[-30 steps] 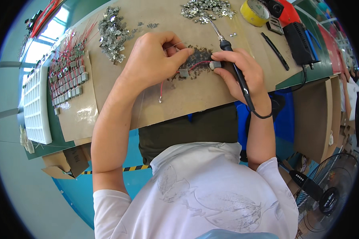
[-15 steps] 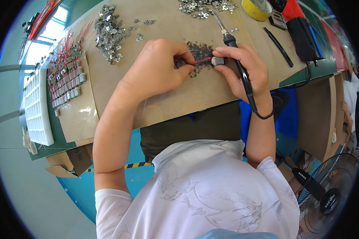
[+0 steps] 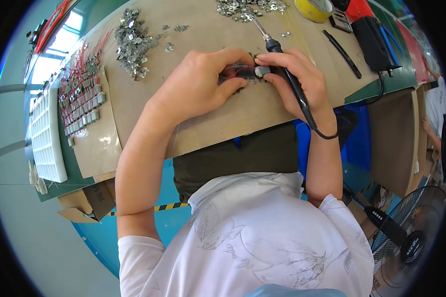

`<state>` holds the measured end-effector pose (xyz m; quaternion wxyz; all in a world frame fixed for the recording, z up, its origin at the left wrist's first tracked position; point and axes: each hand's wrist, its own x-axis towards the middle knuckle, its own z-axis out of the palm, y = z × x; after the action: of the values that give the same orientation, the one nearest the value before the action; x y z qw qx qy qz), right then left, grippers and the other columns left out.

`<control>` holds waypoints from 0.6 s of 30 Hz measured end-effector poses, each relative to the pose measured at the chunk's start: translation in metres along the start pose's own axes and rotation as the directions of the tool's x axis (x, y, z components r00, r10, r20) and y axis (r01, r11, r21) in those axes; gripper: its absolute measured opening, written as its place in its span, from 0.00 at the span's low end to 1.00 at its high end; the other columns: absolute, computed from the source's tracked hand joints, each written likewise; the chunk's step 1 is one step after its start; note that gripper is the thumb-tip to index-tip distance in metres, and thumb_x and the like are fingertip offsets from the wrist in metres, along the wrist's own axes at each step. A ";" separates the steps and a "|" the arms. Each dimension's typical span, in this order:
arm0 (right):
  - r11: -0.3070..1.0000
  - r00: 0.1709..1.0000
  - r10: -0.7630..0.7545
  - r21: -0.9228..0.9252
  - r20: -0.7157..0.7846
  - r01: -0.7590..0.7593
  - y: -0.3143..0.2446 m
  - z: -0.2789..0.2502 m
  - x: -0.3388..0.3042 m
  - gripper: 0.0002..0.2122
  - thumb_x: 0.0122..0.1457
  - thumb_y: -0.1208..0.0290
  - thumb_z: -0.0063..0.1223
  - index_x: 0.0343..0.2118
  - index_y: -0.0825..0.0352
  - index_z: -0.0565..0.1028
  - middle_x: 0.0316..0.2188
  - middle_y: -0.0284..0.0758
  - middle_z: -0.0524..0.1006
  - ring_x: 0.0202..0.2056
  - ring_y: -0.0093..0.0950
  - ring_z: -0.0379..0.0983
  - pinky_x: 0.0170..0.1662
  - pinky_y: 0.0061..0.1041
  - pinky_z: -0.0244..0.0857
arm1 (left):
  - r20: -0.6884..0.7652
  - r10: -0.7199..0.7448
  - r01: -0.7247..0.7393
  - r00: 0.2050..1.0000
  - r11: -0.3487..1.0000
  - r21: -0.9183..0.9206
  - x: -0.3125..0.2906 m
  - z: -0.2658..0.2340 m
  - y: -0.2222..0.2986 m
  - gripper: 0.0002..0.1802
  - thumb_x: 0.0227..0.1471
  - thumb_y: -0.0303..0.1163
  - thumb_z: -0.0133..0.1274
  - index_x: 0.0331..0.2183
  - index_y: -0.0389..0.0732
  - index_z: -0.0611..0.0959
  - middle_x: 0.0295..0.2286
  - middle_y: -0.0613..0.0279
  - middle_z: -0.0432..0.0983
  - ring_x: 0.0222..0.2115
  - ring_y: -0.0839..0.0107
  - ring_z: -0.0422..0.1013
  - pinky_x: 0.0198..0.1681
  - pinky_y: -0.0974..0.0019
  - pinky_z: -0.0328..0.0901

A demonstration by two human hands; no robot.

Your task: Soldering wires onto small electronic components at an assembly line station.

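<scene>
In my right hand (image 3: 305,81) a soldering iron (image 3: 295,84) rests slantwise, its metal tip pointing away from me. The same hand's thumb and forefinger pinch a small grey block with a white end (image 3: 262,72), which looks like a small motor. My left hand (image 3: 200,84) is curled just left of it, thumb and forefinger a little apart at the tips. Thin red wires (image 3: 239,68) show inside the left hand's grip, beside a dark part mostly hidden by the fingers. Dark small pieces lie on the board beneath, largely covered by my hands.
Metal clips form a pile (image 3: 132,42) at the far left and another (image 3: 243,7) at the back. Rows of wired blocks (image 3: 82,106) and a white tray (image 3: 47,133) are left. At right lie a black pen-like tool (image 3: 343,53), yellow tape (image 3: 314,10) and a black box (image 3: 374,42).
My left fingers have moved right, closer to the grey block, and their tips have parted. The red wire, stretched between the hands before, is now slack. My right hand has shifted slightly left.
</scene>
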<state>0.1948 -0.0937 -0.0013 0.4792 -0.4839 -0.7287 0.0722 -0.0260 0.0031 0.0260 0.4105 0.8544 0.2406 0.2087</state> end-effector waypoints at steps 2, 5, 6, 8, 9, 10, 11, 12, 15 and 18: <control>1.000 1.000 0.011 0.005 -0.004 -0.011 -0.001 0.000 -0.001 0.21 0.49 0.91 0.64 0.46 0.67 0.82 0.37 0.40 0.83 0.38 0.38 0.79 0.42 0.32 0.75 | -0.022 0.030 -0.029 0.999 0.998 0.051 0.001 0.002 0.000 0.12 0.54 0.25 0.66 0.42 0.38 0.87 0.25 0.60 0.80 0.24 0.76 0.72 0.30 0.69 0.68; 1.000 1.000 0.029 0.002 0.010 -0.029 0.003 0.001 0.000 0.21 0.50 0.91 0.63 0.47 0.66 0.82 0.38 0.40 0.83 0.39 0.39 0.79 0.43 0.33 0.75 | -0.030 0.122 -0.119 0.992 0.989 0.085 0.001 0.004 -0.010 0.10 0.53 0.26 0.66 0.39 0.37 0.87 0.26 0.57 0.82 0.25 0.68 0.77 0.30 0.66 0.70; 1.000 1.000 0.023 -0.010 0.007 -0.023 0.003 0.002 -0.001 0.21 0.50 0.91 0.63 0.48 0.66 0.82 0.38 0.40 0.83 0.39 0.39 0.79 0.43 0.33 0.75 | -0.028 0.124 -0.121 0.992 0.989 0.083 0.001 0.004 -0.009 0.10 0.53 0.26 0.66 0.39 0.37 0.87 0.26 0.57 0.82 0.25 0.68 0.77 0.30 0.66 0.70; 1.000 1.000 0.019 -0.023 0.004 -0.019 0.003 0.001 -0.001 0.21 0.50 0.91 0.62 0.48 0.66 0.82 0.38 0.40 0.83 0.39 0.39 0.79 0.43 0.33 0.75 | -0.012 0.148 -0.143 0.989 0.968 0.204 0.002 0.005 -0.008 0.07 0.52 0.26 0.66 0.35 0.36 0.87 0.27 0.56 0.81 0.25 0.61 0.78 0.30 0.62 0.70; 0.999 0.999 0.033 -0.014 0.004 -0.033 0.002 0.001 0.000 0.21 0.50 0.91 0.62 0.48 0.66 0.82 0.38 0.40 0.83 0.39 0.39 0.79 0.43 0.33 0.75 | -0.013 0.147 -0.142 0.989 0.968 0.205 0.002 0.006 -0.008 0.07 0.52 0.26 0.66 0.35 0.36 0.87 0.27 0.56 0.81 0.25 0.61 0.78 0.30 0.62 0.70; 0.999 0.999 0.047 -0.005 0.005 -0.047 0.002 0.001 0.000 0.21 0.50 0.91 0.61 0.48 0.66 0.82 0.38 0.40 0.83 0.39 0.40 0.79 0.43 0.32 0.75 | -0.030 0.184 -0.171 0.982 0.954 0.248 0.002 0.008 -0.010 0.07 0.52 0.27 0.66 0.34 0.36 0.86 0.27 0.55 0.80 0.25 0.60 0.77 0.30 0.61 0.70; 0.999 0.999 0.046 -0.004 0.006 -0.046 0.000 0.001 0.000 0.21 0.50 0.91 0.61 0.48 0.66 0.82 0.38 0.40 0.83 0.39 0.40 0.79 0.43 0.32 0.75 | -0.046 0.221 -0.199 0.974 0.936 0.291 0.001 0.009 -0.011 0.07 0.51 0.27 0.66 0.33 0.36 0.86 0.28 0.55 0.78 0.25 0.58 0.75 0.29 0.60 0.69; 0.998 0.998 0.063 -0.014 0.012 -0.063 0.000 0.000 -0.001 0.22 0.50 0.91 0.61 0.48 0.66 0.82 0.38 0.40 0.82 0.39 0.40 0.78 0.43 0.32 0.74 | -0.048 0.223 -0.199 0.974 0.935 0.292 0.002 0.009 -0.012 0.07 0.51 0.27 0.66 0.33 0.36 0.86 0.28 0.55 0.78 0.25 0.58 0.75 0.29 0.60 0.69; 0.998 0.998 0.051 -0.033 -0.025 -0.052 0.001 0.000 -0.002 0.22 0.50 0.92 0.61 0.48 0.66 0.82 0.38 0.40 0.83 0.37 0.39 0.78 0.41 0.31 0.74 | -0.085 0.227 -0.202 0.970 0.952 0.229 0.002 0.009 -0.010 0.06 0.52 0.27 0.67 0.31 0.36 0.85 0.29 0.56 0.76 0.25 0.61 0.73 0.28 0.61 0.68; 1.000 0.997 0.021 -0.010 -0.074 -0.022 0.001 -0.003 -0.003 0.21 0.49 0.91 0.61 0.47 0.67 0.82 0.38 0.39 0.83 0.36 0.38 0.77 0.40 0.31 0.73 | -0.106 0.122 -0.107 0.987 0.985 0.134 0.001 0.008 -0.007 0.07 0.52 0.29 0.67 0.32 0.36 0.85 0.30 0.58 0.76 0.24 0.66 0.72 0.27 0.64 0.67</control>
<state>0.1982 -0.0972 -0.0020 0.5025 -0.4966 -0.7055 0.0554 -0.0221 0.0024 0.0159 0.3276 0.8782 0.2270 0.2646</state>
